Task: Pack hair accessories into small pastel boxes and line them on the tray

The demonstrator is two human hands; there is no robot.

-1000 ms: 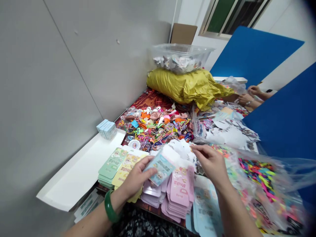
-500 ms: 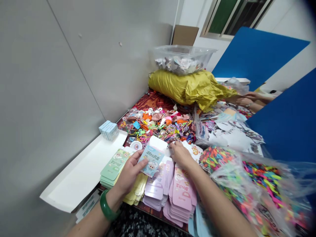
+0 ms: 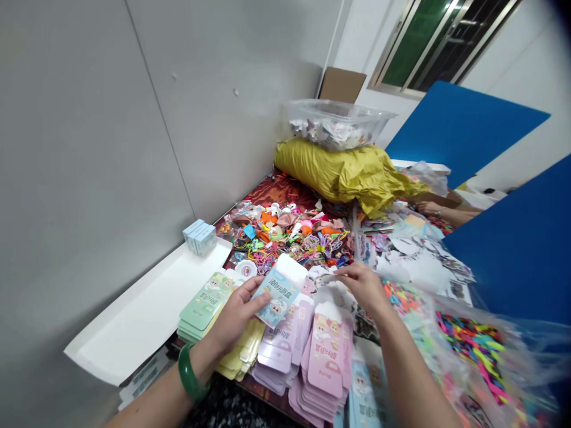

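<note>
My left hand [image 3: 241, 306], a green bangle on its wrist, is closed on a small light blue carton [image 3: 277, 297] with a printed cartoon figure. The carton's white top flap stands up. My right hand [image 3: 363, 285] pinches the edge of a thin white paper piece [image 3: 329, 273] over a pile of white printed cutouts, right of the carton. Below the hands lie stacks of flat cartons: green [image 3: 207, 300], yellow [image 3: 244, 351], purple [image 3: 279, 345], pink [image 3: 328, 351] and light blue [image 3: 366, 386].
Small colourful trinkets [image 3: 289, 229] are heaped behind the cartons. Made-up blue boxes [image 3: 200, 236] stand on a white tray [image 3: 151, 315] at left. A yellow sack [image 3: 330, 169] bears a clear tub [image 3: 339, 110]. Bags of bright pieces [image 3: 477, 339] lie right; another person's hand [image 3: 430, 208] shows beyond.
My right hand has moved right from the cutouts beside the carton, now lifting a white paper piece. My left hand still holds the carton. The camera view has shifted slightly.
</note>
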